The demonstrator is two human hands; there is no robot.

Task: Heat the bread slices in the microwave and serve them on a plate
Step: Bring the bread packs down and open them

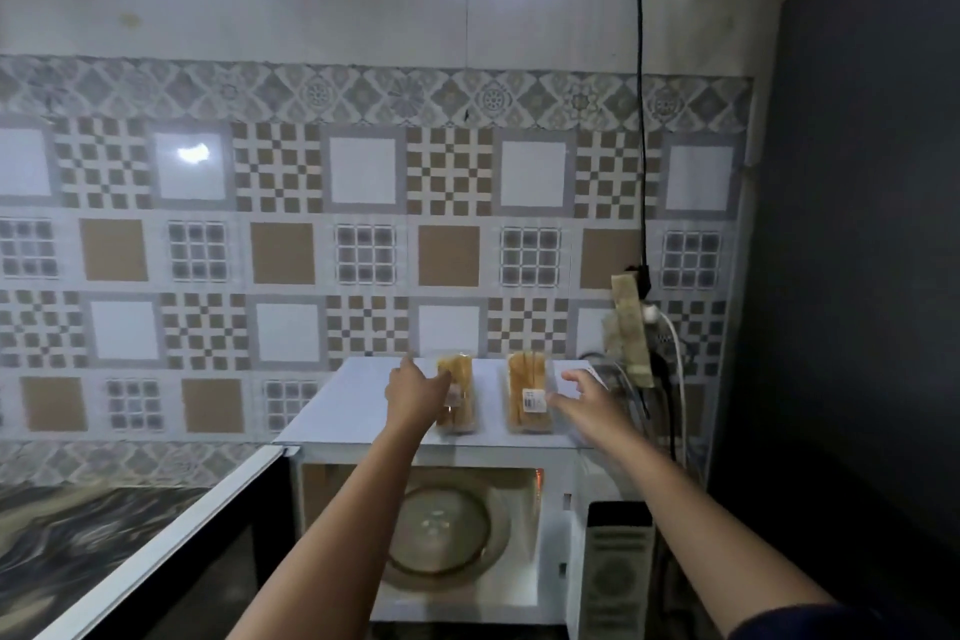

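Two clear packs of bread slices lie on top of the white microwave (332,405): a left pack (462,392) and a right pack (527,392) with a white label. My left hand (415,392) touches the left side of the left pack, fingers curled against it. My right hand (584,398) hovers just right of the right pack with its fingers spread, holding nothing. The microwave door (171,535) is swung open to the left. Inside sits a glass turntable plate (441,530), with nothing on it.
A patterned tiled wall stands behind the microwave. A power strip (631,327) with white and black cables hangs on the wall at the right, close to my right hand. A dark wall closes off the right side. Marbled dark countertop (78,530) lies at the left.
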